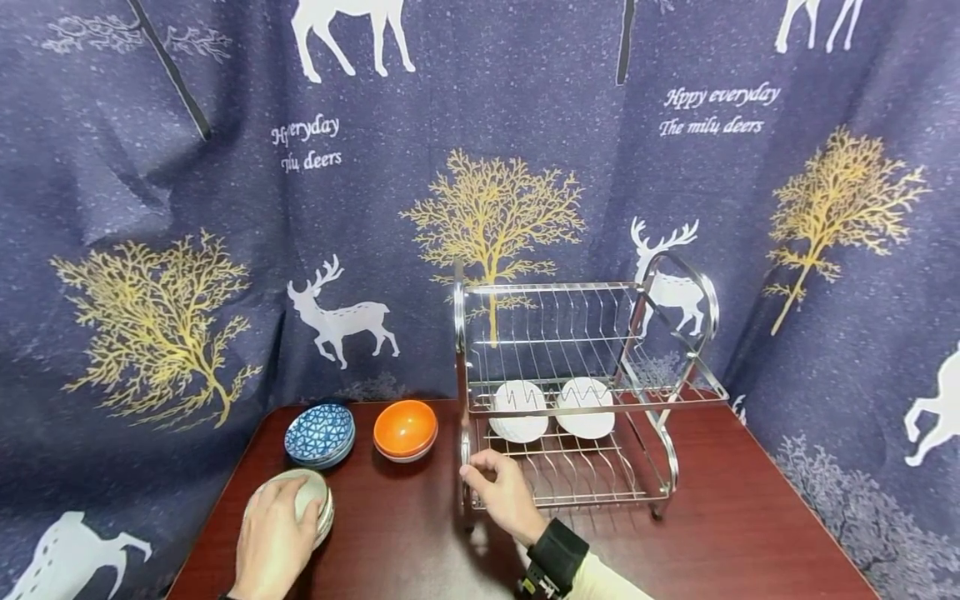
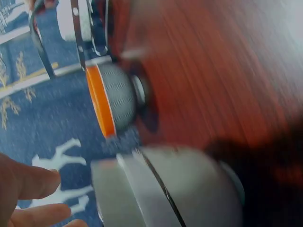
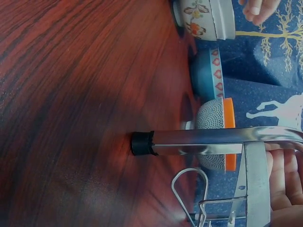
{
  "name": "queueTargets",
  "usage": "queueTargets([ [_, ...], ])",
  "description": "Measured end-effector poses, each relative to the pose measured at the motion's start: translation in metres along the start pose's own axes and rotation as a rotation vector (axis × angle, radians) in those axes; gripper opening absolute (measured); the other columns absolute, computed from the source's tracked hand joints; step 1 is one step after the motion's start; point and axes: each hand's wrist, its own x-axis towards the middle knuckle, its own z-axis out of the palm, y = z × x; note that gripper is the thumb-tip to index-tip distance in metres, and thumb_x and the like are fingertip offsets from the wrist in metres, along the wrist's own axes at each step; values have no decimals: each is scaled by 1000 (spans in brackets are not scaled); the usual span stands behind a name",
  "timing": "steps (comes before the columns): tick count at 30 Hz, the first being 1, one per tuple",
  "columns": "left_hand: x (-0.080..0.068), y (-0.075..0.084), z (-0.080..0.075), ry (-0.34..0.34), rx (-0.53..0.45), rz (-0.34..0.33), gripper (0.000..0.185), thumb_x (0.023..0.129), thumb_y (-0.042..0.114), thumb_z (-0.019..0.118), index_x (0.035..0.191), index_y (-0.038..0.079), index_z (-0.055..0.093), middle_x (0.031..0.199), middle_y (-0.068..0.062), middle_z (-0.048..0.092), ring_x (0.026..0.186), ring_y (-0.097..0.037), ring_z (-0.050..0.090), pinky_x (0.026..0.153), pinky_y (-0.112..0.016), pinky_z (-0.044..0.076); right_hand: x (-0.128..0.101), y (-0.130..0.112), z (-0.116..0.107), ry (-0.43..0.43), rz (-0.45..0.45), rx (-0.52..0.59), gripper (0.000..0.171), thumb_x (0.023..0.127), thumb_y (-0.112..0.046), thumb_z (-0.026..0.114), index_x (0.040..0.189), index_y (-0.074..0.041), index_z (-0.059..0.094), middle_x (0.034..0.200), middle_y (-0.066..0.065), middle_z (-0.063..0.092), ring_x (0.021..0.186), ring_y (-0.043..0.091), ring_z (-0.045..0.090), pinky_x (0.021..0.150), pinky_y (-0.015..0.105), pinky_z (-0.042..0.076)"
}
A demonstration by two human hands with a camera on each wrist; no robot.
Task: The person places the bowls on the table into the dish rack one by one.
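Note:
A stack of pale bowls point(image 1: 318, 492) stands at the left front of the table; the right wrist view shows flowers on the outside of one. Over this stack is my left hand point(image 1: 273, 529), its fingers relaxed and apart from the bowls in the left wrist view. My right hand point(image 1: 506, 496) grips the left front post of a chrome two-tier dish rack point(image 1: 566, 503) with thumb and fingertips. Part of that grip is hidden behind the metal frame in the right wrist view. Two groups of white bowls point(image 1: 521, 412) sit tilted on the lower tier.
Behind the pale stack are blue patterned bowls point(image 1: 318, 433), with orange-lined bowls point(image 1: 405, 429) between them and the rack. The rack's black foot point(image 3: 142, 143) stands on the dark red wooden table point(image 1: 405, 533). A blue curtain point(image 1: 480, 108) with deer hangs around the table.

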Motion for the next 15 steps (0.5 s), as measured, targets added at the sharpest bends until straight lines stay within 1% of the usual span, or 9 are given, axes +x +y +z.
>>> queueTargets([
  [3,1,-13,-5,-20,37,-36,37,73,9,75,105,-7,65,103,-28,58,95,-47,50,78,-57,39,0,0,0,-2,5,8,9,89,-9,65,93,-1,66,81,10,67,66,12,59,63,21,47],
  [4,1,-16,-6,-29,49,-56,38,74,10,74,107,-7,65,104,-29,57,95,-47,50,76,-58,38,0,-1,0,-3,8,12,9,89,-9,65,93,-1,66,81,11,67,66,14,59,63,21,47],
  [7,1,-27,-9,-56,71,-105,41,76,10,73,111,-8,62,107,-30,54,97,-49,48,76,-59,37,0,-1,0,-4,11,25,9,89,-8,65,93,0,65,80,13,66,66,22,61,63,21,47],
  [10,1,-37,-12,-104,94,-165,45,78,11,70,117,-9,57,112,-31,50,100,-51,45,78,-62,36,-1,-1,0,-5,12,31,8,89,-7,65,93,0,65,78,14,66,66,29,62,61,21,47],
  [11,1,-40,-12,-126,103,-190,47,79,12,69,119,-10,55,113,-32,49,101,-52,44,79,-63,36,-1,-1,0,-5,13,32,8,89,-7,65,93,0,65,78,14,65,66,29,62,61,21,47],
  [15,3,-49,-14,-221,119,-303,53,83,15,66,125,-12,48,119,-34,43,107,-54,40,83,-66,35,-1,0,1,-7,13,26,9,89,-7,65,93,0,65,77,13,65,62,21,61,59,21,47],
])
